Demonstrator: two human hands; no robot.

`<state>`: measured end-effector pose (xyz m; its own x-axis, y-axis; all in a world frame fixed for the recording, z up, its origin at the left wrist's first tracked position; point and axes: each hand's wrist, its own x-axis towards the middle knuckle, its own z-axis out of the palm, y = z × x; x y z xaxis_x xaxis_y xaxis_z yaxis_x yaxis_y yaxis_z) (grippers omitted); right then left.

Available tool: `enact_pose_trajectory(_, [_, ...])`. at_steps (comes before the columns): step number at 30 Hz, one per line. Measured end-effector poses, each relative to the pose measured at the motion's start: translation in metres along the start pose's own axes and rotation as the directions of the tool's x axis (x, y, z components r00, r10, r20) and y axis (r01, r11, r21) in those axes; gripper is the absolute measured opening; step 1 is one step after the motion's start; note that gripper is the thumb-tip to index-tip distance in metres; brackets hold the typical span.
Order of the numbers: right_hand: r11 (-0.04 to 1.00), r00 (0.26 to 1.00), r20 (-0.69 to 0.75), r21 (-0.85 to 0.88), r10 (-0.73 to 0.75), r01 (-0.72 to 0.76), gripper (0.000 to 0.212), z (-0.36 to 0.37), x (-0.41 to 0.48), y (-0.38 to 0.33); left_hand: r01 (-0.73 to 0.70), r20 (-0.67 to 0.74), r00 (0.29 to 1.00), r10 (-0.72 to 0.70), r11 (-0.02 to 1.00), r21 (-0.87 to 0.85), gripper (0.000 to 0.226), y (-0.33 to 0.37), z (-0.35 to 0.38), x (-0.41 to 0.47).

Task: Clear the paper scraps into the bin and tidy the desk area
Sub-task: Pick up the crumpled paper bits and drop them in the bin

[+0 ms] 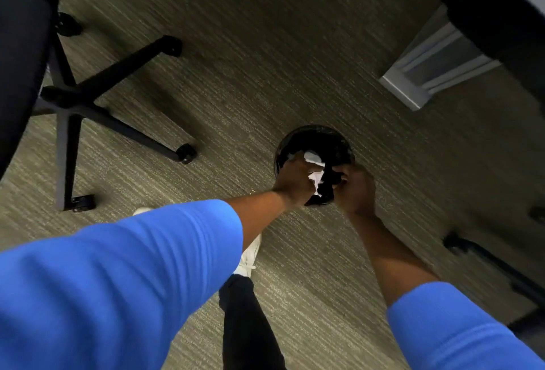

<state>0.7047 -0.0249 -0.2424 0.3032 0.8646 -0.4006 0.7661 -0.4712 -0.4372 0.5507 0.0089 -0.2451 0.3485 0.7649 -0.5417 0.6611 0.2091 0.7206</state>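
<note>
Paper scraps (315, 173) over bin (330, 141), chair (88, 95) nearby

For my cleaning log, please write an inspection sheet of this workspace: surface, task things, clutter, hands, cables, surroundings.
Surface: grey-green striped carpet floor; no desk top in view.
Job's things: round glossy black bin on the carpet; white crumpled paper scraps held above its opening.
Clutter: nothing seen loose on the carpet.
Hands: left hand shut on the paper scraps; right hand curled beside it over the bin, contents unclear.
Cables: nothing seen.
Surroundings: black five-leg office chair base at left; white metal desk leg at upper right; white shoe below.
</note>
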Motion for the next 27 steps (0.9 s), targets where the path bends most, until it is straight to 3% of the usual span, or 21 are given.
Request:
enact_pose_trajectory(8, [1.000,1.000,0.002,-0.004,-0.005,0.005,0.037,-0.005,-0.018,-0.026,0.097,0.073,0.993,-0.094,0.994,-0.042,0.026,0.000,-0.025,-0.021])
enact_pose_trajectory(12, [0.999,0.999,0.016,0.024,-0.036,0.036,0.040,-0.007,-0.028,-0.060,0.116,0.066,0.991,-0.118,0.993,0.026,0.022,-0.008,-0.052,-0.052])
enact_pose_trajectory(16, [0.998,0.996,0.071,0.026,-0.059,0.057,0.039,-0.003,-0.034,-0.109,0.291,-0.022,0.956,-0.292,0.956,-0.034,0.022,-0.025,-0.084,-0.093])
enact_pose_trajectory(18, [0.998,0.993,0.104,-0.005,-0.063,0.064,0.040,-0.005,-0.032,-0.143,0.293,-0.081,0.950,-0.301,0.951,-0.097,0.019,-0.027,-0.108,-0.109])
enact_pose_trajectory(20, [0.990,0.973,0.183,-0.002,-0.138,0.141,0.041,-0.006,-0.036,-0.223,0.285,-0.211,0.922,-0.326,0.937,-0.203,0.015,-0.042,-0.169,-0.140])
enact_pose_trajectory(22, [0.989,0.967,0.209,0.017,-0.145,0.145,0.048,-0.011,-0.042,-0.254,0.267,-0.264,0.911,-0.317,0.941,-0.210,0.019,-0.043,-0.190,-0.157])
enact_pose_trajectory(27, [0.988,0.956,0.261,-0.039,-0.136,0.151,0.046,-0.005,-0.050,-0.272,0.272,-0.460,0.836,-0.300,0.954,-0.129,0.006,-0.047,-0.218,-0.183])
